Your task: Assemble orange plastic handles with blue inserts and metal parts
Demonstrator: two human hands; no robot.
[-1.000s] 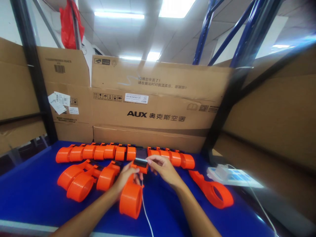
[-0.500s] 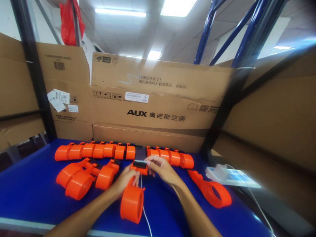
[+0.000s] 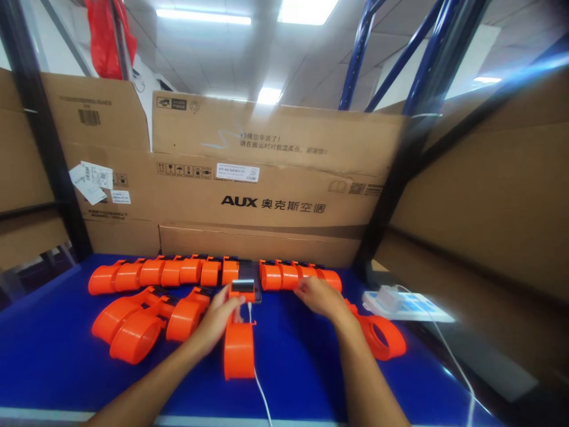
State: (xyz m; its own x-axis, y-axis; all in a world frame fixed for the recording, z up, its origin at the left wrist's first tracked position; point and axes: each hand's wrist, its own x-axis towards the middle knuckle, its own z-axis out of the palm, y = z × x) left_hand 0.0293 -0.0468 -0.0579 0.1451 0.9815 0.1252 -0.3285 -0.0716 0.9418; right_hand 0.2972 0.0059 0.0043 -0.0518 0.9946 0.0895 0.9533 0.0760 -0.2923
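My left hand point(image 3: 221, 317) is closed around the narrow arm of an orange plastic ring holder point(image 3: 239, 351). Its wide ring hangs toward me, and a black block point(image 3: 242, 286) with a pale strip along its upper edge sits at the far end. My right hand point(image 3: 319, 295) is off to the right with its fingers curled together, just in front of the back row of orange ring holders point(image 3: 271, 277); whether anything is pinched in them is hidden. Behind the held piece lies a dark flat device point(image 3: 249, 270), partly covered, with a white cable point(image 3: 262, 388) running toward me.
Several more orange ring holders point(image 3: 136, 339) lie at the left of the blue tabletop point(image 3: 293, 379). Another orange holder point(image 3: 386, 338) lies at the right, near a white power strip point(image 3: 409, 305). Cardboard point(image 3: 275, 222) walls the back, between dark posts point(image 3: 389, 196).
My right hand has come off the black block and moved right, its fingers now curled. My left hand keeps hold of the orange ring holder, whose ring has turned. The view has shifted slightly.
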